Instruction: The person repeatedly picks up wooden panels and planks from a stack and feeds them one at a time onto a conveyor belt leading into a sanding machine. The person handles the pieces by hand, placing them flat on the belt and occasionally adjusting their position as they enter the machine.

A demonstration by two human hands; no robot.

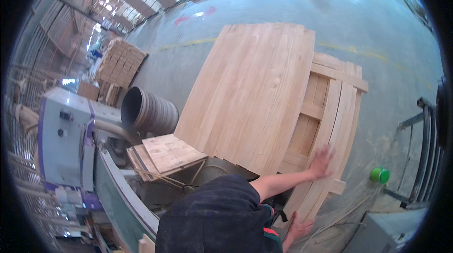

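Note:
My left hand [322,162] reaches across long, narrow wooden planks [343,125], its fingers spread and slightly blurred over their top face. Lower down, my right hand [299,228] is at the near end of the same planks, thumb and fingers apart; its contact with the wood is partly unclear. The planks lie on a stack with wooden crosspieces [311,110] and gaps between the boards. To the left of them, a wide pale wooden panel [250,92] of joined strips lies on top. My dark sleeve and body hide part of the near side.
At left are a grey-and-purple machine [71,135], a ribbed metal drum [151,110] and small wooden boards [170,154]. A black metal rack [420,154], a green container [379,175] and a grey box [384,231] stand at right. Stacked timber [121,62] sits further off.

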